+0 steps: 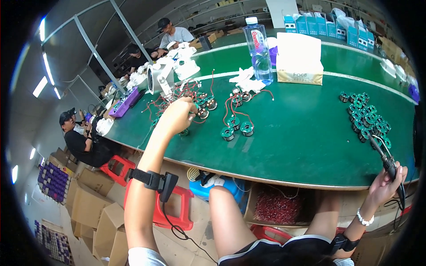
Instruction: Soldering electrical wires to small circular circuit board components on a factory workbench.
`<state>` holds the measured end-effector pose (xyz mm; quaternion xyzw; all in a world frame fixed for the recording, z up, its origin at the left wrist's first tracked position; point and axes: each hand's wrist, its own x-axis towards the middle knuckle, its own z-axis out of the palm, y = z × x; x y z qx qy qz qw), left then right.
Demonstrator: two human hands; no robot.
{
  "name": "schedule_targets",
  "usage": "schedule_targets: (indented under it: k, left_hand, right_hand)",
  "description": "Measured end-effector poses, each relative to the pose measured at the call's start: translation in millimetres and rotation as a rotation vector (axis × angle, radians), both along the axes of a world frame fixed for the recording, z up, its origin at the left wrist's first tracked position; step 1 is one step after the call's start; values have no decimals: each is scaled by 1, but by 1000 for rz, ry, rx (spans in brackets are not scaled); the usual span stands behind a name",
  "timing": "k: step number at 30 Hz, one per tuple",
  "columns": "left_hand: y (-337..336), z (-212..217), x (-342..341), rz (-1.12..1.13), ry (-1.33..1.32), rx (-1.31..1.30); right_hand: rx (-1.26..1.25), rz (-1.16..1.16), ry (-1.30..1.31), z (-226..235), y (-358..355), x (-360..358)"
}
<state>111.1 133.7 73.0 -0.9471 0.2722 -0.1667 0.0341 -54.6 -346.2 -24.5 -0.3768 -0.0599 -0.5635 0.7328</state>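
Right hand [385, 182] nearest, fingers wrapped round a black-handled metal soldering iron [388, 163], gripped behind the shaft, presumably away from heat. Left hand [176, 117] farther, fingers curled among green-and-copper round coils with red wires [211, 104] on the green tabletop [288, 146]; pinching one, cannot tell. Beyond: clear plastic bottle [262, 66], clear liquid inside; far left, purple plastic tray [129, 103], contents too small to identify.

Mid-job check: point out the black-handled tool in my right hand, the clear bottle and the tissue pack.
Black-handled tool [389, 169]: head view, on its handle.
Clear bottle [259, 54]: head view, middle of its body.
Tissue pack [300, 71]: head view, on its front side.
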Motion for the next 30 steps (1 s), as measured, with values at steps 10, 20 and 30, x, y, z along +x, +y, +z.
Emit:
schedule_targets:
  k: [10, 20, 30]
  left_hand:
    - [1, -9, -18, 16, -47, 69]
    - [-10, 22, -10, 83, 121, -773]
    - [-70, 25, -26, -9, 272, -815]
  right_hand:
    - [-10, -2, -13, 1, 1, 2]
    - [-36, 27, -23, -1, -1, 0]
    - [-48, 57, -36, -4, -3, 0]
